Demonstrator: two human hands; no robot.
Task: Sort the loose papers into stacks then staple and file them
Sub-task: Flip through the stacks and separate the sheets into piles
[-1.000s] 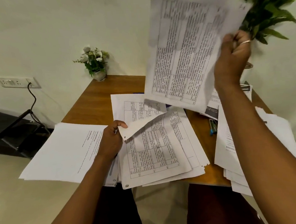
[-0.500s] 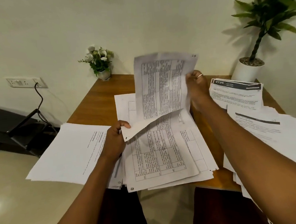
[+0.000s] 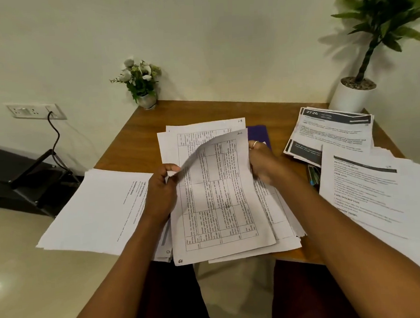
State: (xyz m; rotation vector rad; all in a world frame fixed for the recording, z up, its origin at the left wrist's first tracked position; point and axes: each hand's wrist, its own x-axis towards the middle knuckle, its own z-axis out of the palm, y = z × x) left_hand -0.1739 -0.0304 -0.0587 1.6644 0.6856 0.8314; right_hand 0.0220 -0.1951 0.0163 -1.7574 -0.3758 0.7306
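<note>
A table-printed sheet [image 3: 218,195] is lying in the centre of the frame on top of the middle stack [image 3: 284,230], with its upper left corner curling upward. The left hand [image 3: 160,189] is pinching that lifted left edge between thumb and curled fingers. The right hand [image 3: 263,160], wearing a ring, is gripping the sheet's right edge, and its fingertips are hiding behind the paper. The middle stack is fanning out unevenly and hanging over the near edge of the wooden table [image 3: 139,138].

A left stack [image 3: 96,210] of text pages is lying just beside the left hand, overhanging the table's left edge. At the right of the frame a right stack [image 3: 378,192] is spreading loosely, and above it a dark-headed stack [image 3: 332,131] is sitting at an angle. A purple folder [image 3: 258,133] is peeking out behind the right hand. Between the middle and right stacks a small blue-green object [image 3: 313,174] is lying, too blurred to identify.

A small flower pot [image 3: 143,89] is standing at the table's far left corner, a potted plant [image 3: 352,96] at the upper right, and a wall socket [image 3: 34,110] with a cable at the upper left.
</note>
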